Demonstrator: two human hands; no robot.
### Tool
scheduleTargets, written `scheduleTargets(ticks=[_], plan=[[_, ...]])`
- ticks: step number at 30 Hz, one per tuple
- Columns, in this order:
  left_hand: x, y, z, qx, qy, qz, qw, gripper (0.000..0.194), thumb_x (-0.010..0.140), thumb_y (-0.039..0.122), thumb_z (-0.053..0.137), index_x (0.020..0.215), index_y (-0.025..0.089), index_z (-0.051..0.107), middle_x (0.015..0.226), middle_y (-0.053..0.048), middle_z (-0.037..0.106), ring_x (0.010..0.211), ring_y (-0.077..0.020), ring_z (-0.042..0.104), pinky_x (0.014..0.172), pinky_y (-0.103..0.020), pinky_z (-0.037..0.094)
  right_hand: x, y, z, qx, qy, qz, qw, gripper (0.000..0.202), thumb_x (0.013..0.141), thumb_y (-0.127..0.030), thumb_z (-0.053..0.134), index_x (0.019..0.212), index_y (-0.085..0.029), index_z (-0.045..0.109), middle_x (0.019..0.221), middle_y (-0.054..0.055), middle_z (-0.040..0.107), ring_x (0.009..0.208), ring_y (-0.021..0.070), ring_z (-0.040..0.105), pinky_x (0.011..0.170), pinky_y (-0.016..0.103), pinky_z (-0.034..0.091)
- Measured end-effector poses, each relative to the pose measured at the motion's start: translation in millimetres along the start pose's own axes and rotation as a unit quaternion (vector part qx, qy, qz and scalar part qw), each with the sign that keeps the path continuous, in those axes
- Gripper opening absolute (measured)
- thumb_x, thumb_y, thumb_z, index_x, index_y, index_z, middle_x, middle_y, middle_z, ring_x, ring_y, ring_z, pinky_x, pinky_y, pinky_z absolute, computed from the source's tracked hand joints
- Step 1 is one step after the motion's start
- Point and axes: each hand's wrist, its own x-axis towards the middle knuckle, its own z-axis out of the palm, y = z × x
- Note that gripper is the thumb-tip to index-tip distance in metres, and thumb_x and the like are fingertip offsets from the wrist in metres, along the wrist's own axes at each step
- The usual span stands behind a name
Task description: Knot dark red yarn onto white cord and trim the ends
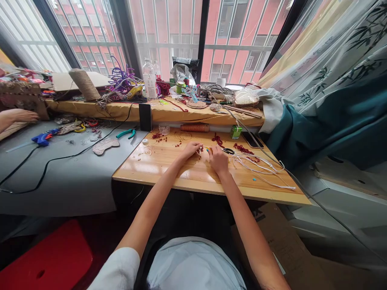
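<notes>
Above the middle of the wooden table (169,181), my left hand (192,150) is closed, its fingertips pinching a small piece with white and dark red parts. Just to its right, my right hand (218,159) is closed too, with a small yellow and blue item at its fingertips, too tiny to name. A narrow gap separates the hands. Black-handled scissors (229,151) lie beside my right hand. White cords (266,171) spread over the table's right side, near dark red cord pieces (243,149). Dark red bits (157,136) are scattered at the back left.
A black phone (252,140) and a green box (236,132) are at the back right. On the grey table at left are teal pliers (126,133), a blue glue gun (44,137) and a black cable. Another person's hand (26,115) shows at far left. Supplies crowd the raised shelf (121,110).
</notes>
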Motion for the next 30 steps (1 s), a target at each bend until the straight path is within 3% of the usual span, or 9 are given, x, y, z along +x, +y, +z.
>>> scheduleTargets(ticks=[8,13,19,25,30], plan=[[-3,4,-0.2,-0.016,0.022,-0.008,1.0,0.027,0.069,0.039,0.055,0.06,0.013,0.053,0.056,0.001,0.05,0.051,-0.008,0.044,0.048,-0.02,0.034,1,4,2,0.073,0.025,0.017,0.997,0.028,0.086,-0.034,0.039,0.095,-0.019,0.06,0.091,0.007,0.055,0.079,0.0178,0.05,0.068,0.026,0.034],[-6,11,0.7,-0.026,0.023,-0.004,0.999,0.029,0.068,0.041,0.057,0.06,0.013,0.053,0.057,0.0,0.051,0.053,-0.0082,0.045,0.049,-0.02,0.034,5,4,3,0.144,0.037,0.049,0.988,0.033,0.084,-0.039,0.038,0.082,-0.015,0.061,0.081,0.009,0.056,0.074,0.0181,0.05,0.066,0.027,0.035],[-7,16,3.6,-0.055,-0.003,0.014,0.998,0.029,0.068,0.041,0.057,0.065,0.012,0.055,0.06,0.0,0.053,0.054,-0.0076,0.046,0.055,-0.022,0.038,9,4,3,0.245,0.016,0.05,0.968,0.037,0.082,-0.043,0.038,0.069,-0.015,0.059,0.067,0.004,0.057,0.062,0.0144,0.048,0.062,0.025,0.036],[-10,18,1.9,-0.073,-0.03,0.013,0.997,0.025,0.071,0.036,0.055,0.072,0.011,0.057,0.066,-0.002,0.055,0.056,-0.0075,0.048,0.058,-0.023,0.04,10,5,3,0.305,0.0,0.08,0.949,0.038,0.079,-0.045,0.038,0.072,-0.013,0.059,0.062,0.002,0.057,0.055,0.0122,0.045,0.054,0.023,0.035],[-13,21,1.3,-0.07,-0.062,0.014,0.995,0.025,0.071,0.034,0.055,0.078,0.011,0.061,0.072,-0.004,0.06,0.062,-0.009,0.051,0.06,-0.023,0.041,10,7,3,0.3,0.007,0.095,0.949,0.036,0.079,-0.043,0.038,0.075,-0.013,0.059,0.065,0.004,0.057,0.057,0.013,0.047,0.055,0.024,0.037]])
